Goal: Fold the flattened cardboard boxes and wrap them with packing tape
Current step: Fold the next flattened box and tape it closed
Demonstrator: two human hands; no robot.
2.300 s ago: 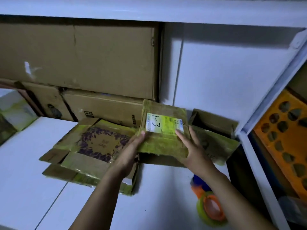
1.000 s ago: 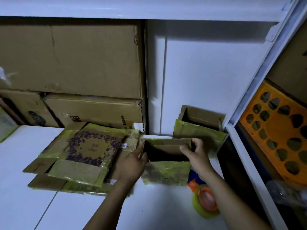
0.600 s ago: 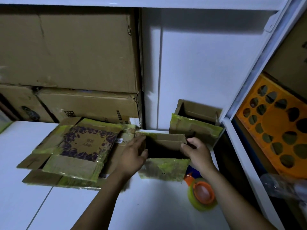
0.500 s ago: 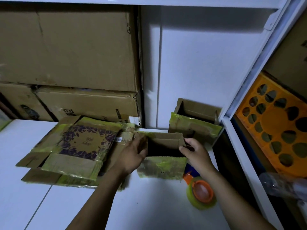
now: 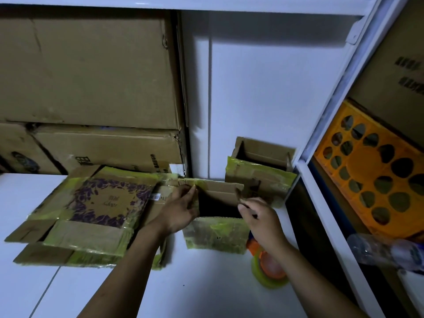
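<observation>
A small cardboard box [image 5: 216, 235] wrapped in yellow-green tape stands open on the white table, its dark inside facing me. My left hand [image 5: 179, 212] grips its left wall and flap. My right hand [image 5: 261, 216] pinches the box's right flap at the upper corner. A stack of flattened boxes [image 5: 91, 214], the top one printed with a purple wreath, lies to the left. A roll of yellow-green packing tape [image 5: 268, 270] with an orange core lies at the lower right, partly under my right forearm.
A second open taped box [image 5: 259, 175] stands behind, against the white wall. Large brown cartons [image 5: 91, 72] are stacked at the back left. A white shelf post [image 5: 321, 203] borders the table's right side, with an orange perforated crate [image 5: 376, 184] and a plastic bottle [image 5: 385, 251] beyond.
The labelled box was turned from flat-side-up to open-side-up. Both hands shifted from its outer faces to its side flaps, and my right hand now pinches the right flap.
</observation>
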